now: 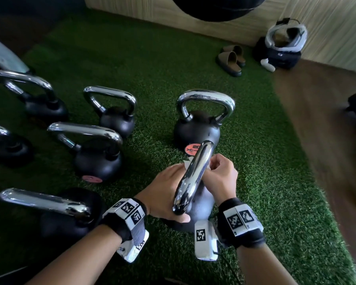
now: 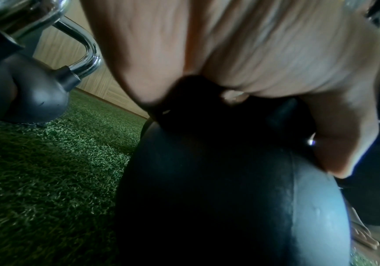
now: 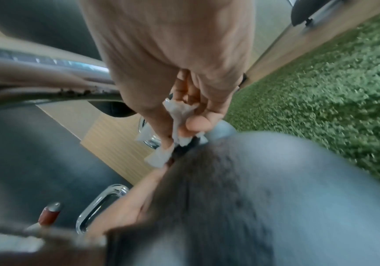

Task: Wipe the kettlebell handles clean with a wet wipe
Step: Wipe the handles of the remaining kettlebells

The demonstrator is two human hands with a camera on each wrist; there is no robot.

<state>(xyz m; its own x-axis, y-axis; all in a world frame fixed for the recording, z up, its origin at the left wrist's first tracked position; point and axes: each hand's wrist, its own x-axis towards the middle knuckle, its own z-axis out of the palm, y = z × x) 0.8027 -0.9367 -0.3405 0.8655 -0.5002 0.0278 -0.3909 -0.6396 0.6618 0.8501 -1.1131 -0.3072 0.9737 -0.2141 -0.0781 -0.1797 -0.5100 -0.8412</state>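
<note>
The nearest kettlebell [image 1: 201,204] stands on the turf between my hands, its chrome handle [image 1: 193,177] running away from me. My right hand [image 1: 214,167] pinches a crumpled white wet wipe [image 1: 187,162] against the handle's far leg. In the right wrist view the wipe [image 3: 177,113] sits between thumb and fingers of the right hand [image 3: 184,129], just above the black body [image 3: 275,198]. My left hand [image 1: 164,192] grips the kettlebell from the left, under the handle. The left wrist view has the left hand [image 2: 252,54] cupped over the black body [image 2: 207,198].
Several more black kettlebells with chrome handles stand to the left [image 1: 99,155] and one ahead [image 1: 201,124]. Brown sandals [image 1: 231,58] and a dark bag with a headset [image 1: 282,48] lie by the wooden wall. Wood floor [image 1: 327,120] borders the green turf [image 1: 265,182] on the right.
</note>
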